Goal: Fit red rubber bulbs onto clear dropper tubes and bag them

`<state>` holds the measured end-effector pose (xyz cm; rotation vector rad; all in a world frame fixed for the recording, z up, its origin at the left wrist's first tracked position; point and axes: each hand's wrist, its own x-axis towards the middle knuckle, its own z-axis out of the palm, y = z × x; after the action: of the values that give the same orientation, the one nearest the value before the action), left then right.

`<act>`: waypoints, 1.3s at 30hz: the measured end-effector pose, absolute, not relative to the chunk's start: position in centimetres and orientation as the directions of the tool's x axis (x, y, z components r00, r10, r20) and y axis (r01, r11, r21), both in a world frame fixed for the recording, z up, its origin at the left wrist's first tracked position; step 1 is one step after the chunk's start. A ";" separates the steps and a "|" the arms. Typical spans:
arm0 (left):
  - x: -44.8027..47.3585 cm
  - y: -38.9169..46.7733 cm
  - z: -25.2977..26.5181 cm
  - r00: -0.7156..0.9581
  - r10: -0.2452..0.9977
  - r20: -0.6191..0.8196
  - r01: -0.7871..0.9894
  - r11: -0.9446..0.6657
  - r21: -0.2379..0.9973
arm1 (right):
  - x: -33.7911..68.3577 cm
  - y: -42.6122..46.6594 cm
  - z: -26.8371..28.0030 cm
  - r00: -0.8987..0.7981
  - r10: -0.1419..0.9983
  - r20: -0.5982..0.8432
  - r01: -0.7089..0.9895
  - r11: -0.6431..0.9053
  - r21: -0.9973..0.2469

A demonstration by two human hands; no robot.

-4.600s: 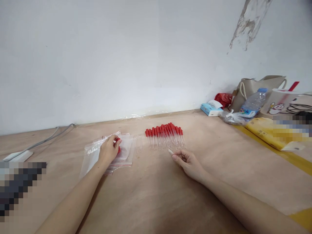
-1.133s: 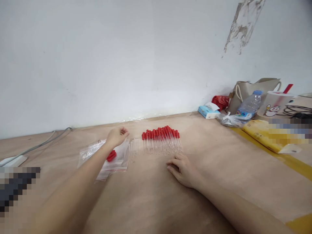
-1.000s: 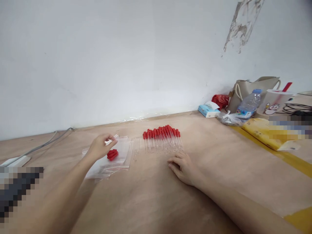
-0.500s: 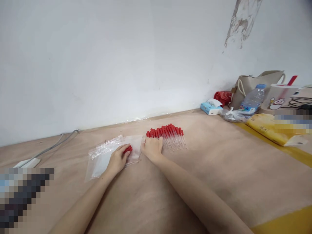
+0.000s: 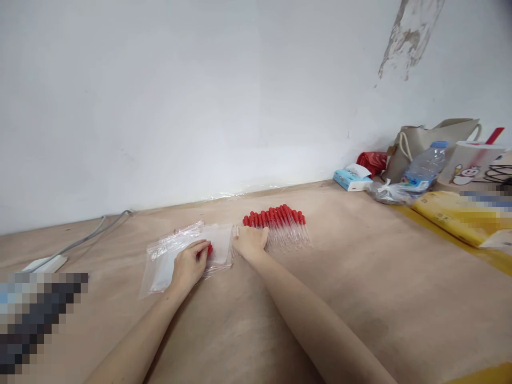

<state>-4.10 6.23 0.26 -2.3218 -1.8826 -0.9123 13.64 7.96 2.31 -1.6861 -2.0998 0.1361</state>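
red caps [image 5: 210,248] are by your left hand [image 5: 191,262] and red-topped tubes [image 5: 282,226] by your right hand [image 5: 250,241], so the step in hand looks like picking up small parts; the next move seems to call for a light pinch. the caps, partly covered, lie on the plastic bags [image 5: 160,272], short of the far edge of the worktop [image 5: 256,330], right at your curled left fingertips. your right hand covers the row's left end; i cannot tell whether either hand grips anything.

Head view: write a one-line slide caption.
Left hand pinching a small red piece over clear plastic bags, right hand at the left end of a row of red-topped clear tubes.
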 end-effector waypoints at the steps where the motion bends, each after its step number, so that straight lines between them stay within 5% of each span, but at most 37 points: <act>1: -4.1 6.3 0.3 0.108 0.882 0.459 0.902 -0.281 0.327 | 13.8 7.5 2.5 -0.105 0.958 0.266 0.918 0.196 -0.344; 4: -4.1 6.3 0.4 0.112 0.850 0.514 0.912 -0.293 0.287 | 15.3 5.5 2.8 -0.013 0.947 0.320 0.926 0.132 -0.354; 8: -4.2 6.3 0.5 0.074 0.842 0.534 0.922 -0.262 0.286 | 19.7 1.9 1.8 -0.129 0.841 0.525 0.878 0.343 -0.333; 14: -4.0 5.6 1.5 -0.067 0.832 0.551 0.894 -0.195 0.404 | 26.1 -1.8 -0.5 -0.338 0.735 0.588 0.769 0.576 -0.277; 18: -0.7 3.2 2.8 -0.126 0.847 0.516 0.664 -0.314 0.679 | 27.3 -2.6 -0.3 -0.290 0.754 0.590 0.700 0.587 -0.406; 20: 1.9 1.4 2.9 0.037 0.944 0.329 0.417 -0.314 0.853 | 27.3 -2.7 -0.1 -0.237 0.776 0.585 0.672 0.566 -0.478; 23: 5.3 -0.8 2.0 0.210 0.968 0.137 0.218 -0.183 0.959 | 27.0 -3.0 -0.2 -0.228 0.792 0.566 0.661 0.553 -0.508; 39: 6.2 -1.4 -0.8 0.347 0.929 0.125 0.192 -0.200 0.961 | 26.6 -3.1 -1.1 -0.335 0.772 0.540 0.650 0.604 -0.461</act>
<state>6.15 -1.36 -0.75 -3.1425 -1.9620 -1.8240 26.57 -3.10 -1.07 -1.1190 -2.0796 0.2080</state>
